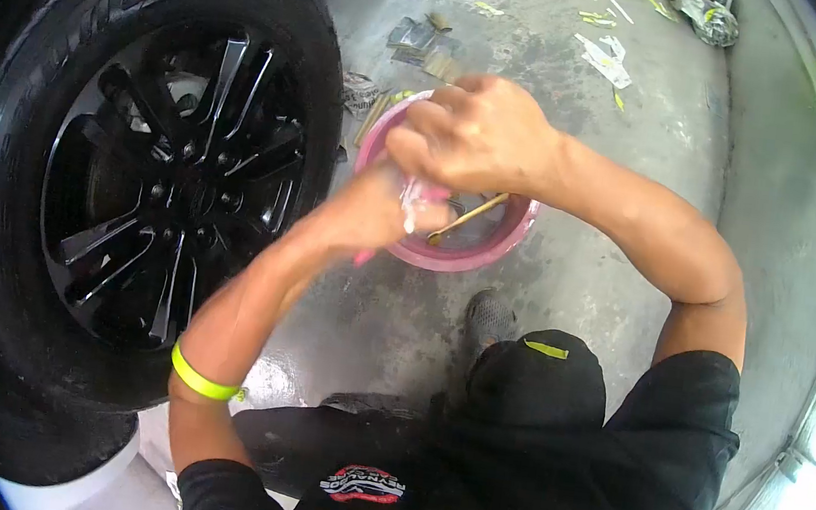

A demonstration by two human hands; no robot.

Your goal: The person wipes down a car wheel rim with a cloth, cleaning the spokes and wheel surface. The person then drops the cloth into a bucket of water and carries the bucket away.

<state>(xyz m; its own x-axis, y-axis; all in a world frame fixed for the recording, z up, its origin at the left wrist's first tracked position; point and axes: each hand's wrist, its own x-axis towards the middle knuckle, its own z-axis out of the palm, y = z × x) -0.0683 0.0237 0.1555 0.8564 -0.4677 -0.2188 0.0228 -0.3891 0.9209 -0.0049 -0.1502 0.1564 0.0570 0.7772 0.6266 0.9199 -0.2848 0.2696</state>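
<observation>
Cloth (pixel 413 203) inside clenched left hand (pixel 380 206), against curled right hand (pixel 479 134), latter's hold unclear

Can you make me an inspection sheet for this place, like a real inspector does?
Surface: grey floor, dark patches in places.
Job's things: pink basin on the floor, a yellowish stick in it; a pink item, too blurred to name.
Clutter: white scrap on the floor, yellow-green scrap on the knee.
Hands: left hand closed on the pink item; right hand beside it, grip unclear.
Cables: nothing seen.
Surroundings: black wheel left of the basin.
</observation>
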